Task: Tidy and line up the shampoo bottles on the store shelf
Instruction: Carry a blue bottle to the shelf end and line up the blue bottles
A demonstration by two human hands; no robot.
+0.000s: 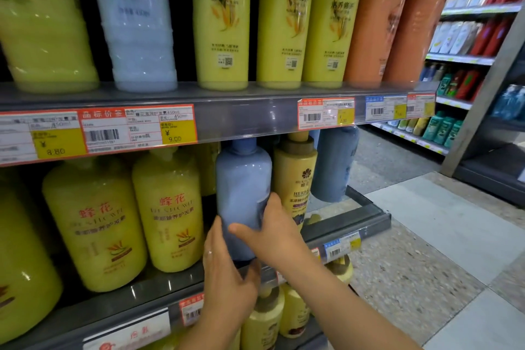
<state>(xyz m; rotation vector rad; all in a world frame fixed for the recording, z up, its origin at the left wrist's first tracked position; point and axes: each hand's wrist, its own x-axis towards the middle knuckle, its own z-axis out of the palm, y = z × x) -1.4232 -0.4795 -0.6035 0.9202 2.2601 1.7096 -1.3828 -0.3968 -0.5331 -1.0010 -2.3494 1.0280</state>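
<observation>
A grey metal shelf [255,111] runs across the middle of the frame, carrying red-and-yellow price tags [136,128] on its front rail. On top of it, along the upper part of the frame, stand tall yellow-green bottles [223,20], a pale clear bottle [136,23] and orange bottles [377,23] at upper right. Beneath it, at lower left, squat yellow bottles [93,221] with red lettering sit side by side on the lower shelf [159,287]. In the centre stands the blue-grey shampoo bottle [241,187], upright, just left of a mustard-yellow bottle [295,176]; a second blue bottle [335,162] stands farther right. The right hand [272,233] wraps round the blue-grey shampoo bottle's lower right side, thumb across its front. The left hand [227,273] grips its base from the left, a ring showing on one finger. Speckled floor [412,264] and another aisle fill the right edge.
</observation>
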